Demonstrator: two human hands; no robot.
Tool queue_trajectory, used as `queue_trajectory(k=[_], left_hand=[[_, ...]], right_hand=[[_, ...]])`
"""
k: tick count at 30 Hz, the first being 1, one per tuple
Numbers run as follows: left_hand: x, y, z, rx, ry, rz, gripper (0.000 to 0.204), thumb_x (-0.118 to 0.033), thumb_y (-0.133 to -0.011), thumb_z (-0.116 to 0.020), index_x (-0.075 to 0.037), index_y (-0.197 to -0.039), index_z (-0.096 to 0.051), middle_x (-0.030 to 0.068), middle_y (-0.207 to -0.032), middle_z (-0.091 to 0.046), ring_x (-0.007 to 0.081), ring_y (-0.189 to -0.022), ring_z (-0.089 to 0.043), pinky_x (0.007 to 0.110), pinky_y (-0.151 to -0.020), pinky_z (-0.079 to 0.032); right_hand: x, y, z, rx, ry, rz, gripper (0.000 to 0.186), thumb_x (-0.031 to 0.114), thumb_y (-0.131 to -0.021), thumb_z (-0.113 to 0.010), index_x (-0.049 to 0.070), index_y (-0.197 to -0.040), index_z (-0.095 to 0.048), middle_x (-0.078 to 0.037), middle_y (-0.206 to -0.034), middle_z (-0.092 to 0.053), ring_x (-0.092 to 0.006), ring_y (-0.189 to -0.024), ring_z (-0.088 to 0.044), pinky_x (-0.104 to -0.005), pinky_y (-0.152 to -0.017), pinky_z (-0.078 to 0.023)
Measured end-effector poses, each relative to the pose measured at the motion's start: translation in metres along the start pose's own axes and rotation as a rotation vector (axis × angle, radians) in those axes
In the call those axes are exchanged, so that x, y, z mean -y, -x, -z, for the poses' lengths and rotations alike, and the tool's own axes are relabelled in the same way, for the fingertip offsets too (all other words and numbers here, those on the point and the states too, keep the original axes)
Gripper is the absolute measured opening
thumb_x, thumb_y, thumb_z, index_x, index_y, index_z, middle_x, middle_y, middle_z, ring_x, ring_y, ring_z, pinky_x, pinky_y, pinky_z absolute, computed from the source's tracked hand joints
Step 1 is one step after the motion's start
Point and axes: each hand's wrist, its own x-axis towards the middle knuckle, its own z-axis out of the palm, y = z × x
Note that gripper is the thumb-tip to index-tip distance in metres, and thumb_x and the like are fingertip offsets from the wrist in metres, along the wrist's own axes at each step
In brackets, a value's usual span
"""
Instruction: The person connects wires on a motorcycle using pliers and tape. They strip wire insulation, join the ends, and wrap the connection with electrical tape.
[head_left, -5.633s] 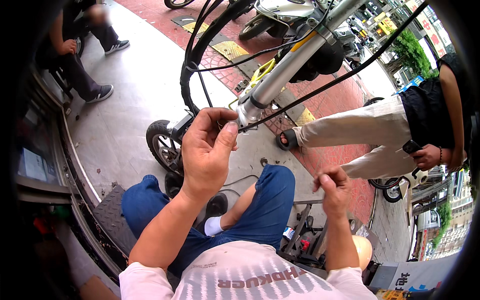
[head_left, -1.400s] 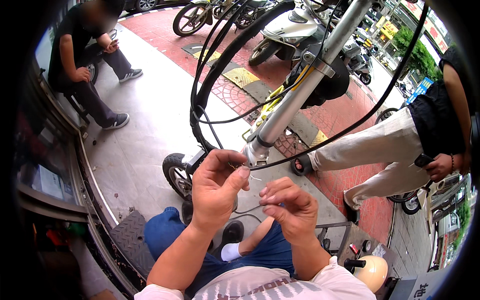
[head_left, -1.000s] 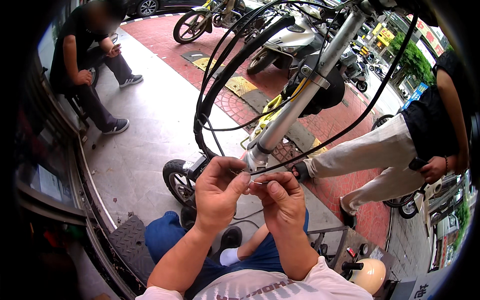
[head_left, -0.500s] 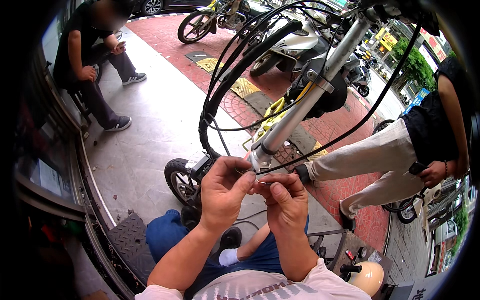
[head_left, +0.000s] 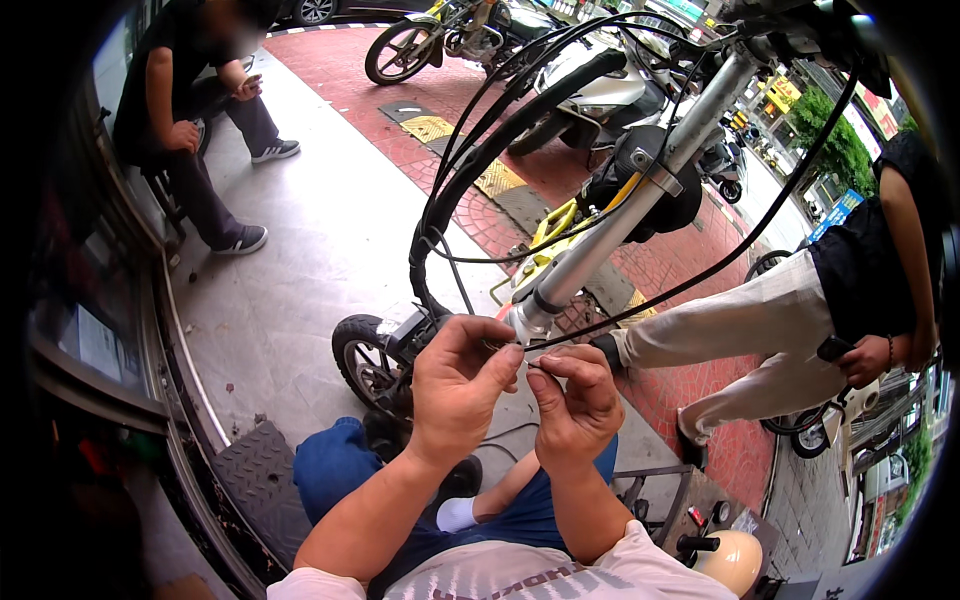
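Both of my hands are raised in front of the lower end of a silver scooter stem [head_left: 620, 215]. My left hand [head_left: 455, 390] is closed in a pinch, thumb against fingertips, on a thin wire [head_left: 529, 364] whose short pale length shows between the hands. Close beside it, my right hand [head_left: 578, 405] pinches what looks like the other end of that wire; its fingertips cover most of it. A black cable [head_left: 700, 276] runs from the handlebar down toward my fingers. Behind my left hand is the scooter's small black wheel [head_left: 362, 358].
A bundle of black cables [head_left: 437, 205] arches left of the stem. One person sits on the left, a dark shoe [head_left: 240, 240] on the pale floor. Another stands close on the right in light trousers [head_left: 740, 310]. A box with tools and a cream helmet-like dome [head_left: 732, 560] lies lower right.
My right fingertips have shifted, with the thumb now more upright and less of the wire showing. Both hands stay near each other. The scooter stem appears slightly farther right in view.
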Motion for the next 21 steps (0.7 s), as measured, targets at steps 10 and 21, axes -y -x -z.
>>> queue_trajectory(k=[10,21], left_hand=[[-0.009,0.001,0.005,0.040,0.068,0.054,0.016,0.000,-0.096,-0.062,0.006,-0.111,-0.063,0.0071,-0.092,-0.068,0.0098,-0.076,-0.064,0.025,-0.069,-0.055],[-0.012,-0.001,0.011,0.097,0.178,0.053,0.015,-0.002,-0.098,-0.057,0.006,-0.109,-0.063,0.0107,-0.091,-0.069,0.0144,-0.076,-0.066,0.029,-0.072,-0.056]], right_hand=[[0.008,-0.026,0.007,0.265,0.346,0.317,0.030,-0.011,-0.082,-0.075,0.006,-0.106,-0.072,-0.011,-0.102,-0.069,-0.0246,-0.089,-0.069,-0.0327,-0.074,-0.056],[0.063,-0.069,0.007,0.712,0.719,0.229,0.016,-0.002,-0.087,-0.071,0.005,-0.102,-0.067,-0.014,-0.099,-0.073,-0.0269,-0.075,-0.073,-0.0351,-0.063,-0.058]])
